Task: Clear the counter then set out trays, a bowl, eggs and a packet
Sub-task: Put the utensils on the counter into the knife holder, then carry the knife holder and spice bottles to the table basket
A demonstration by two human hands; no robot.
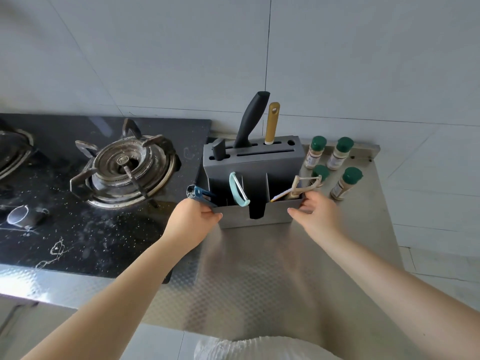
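A grey knife block (253, 165) stands on the steel counter (259, 268) near the wall. It holds a black-handled knife (250, 120), a yellow-handled tool (272, 123), a mint peeler (239, 189), a blue tool (200, 194) and a beige peeler (302, 187). My left hand (193, 216) grips the block's front left corner. My right hand (315, 213) grips its front right corner. No trays, bowl, eggs or packet are in view.
Several green-capped spice jars (340, 153) stand right of the block by the wall. A black gas hob with a burner (130, 167) lies directly left of the block. The counter's right edge (389, 229) drops to a tiled floor.
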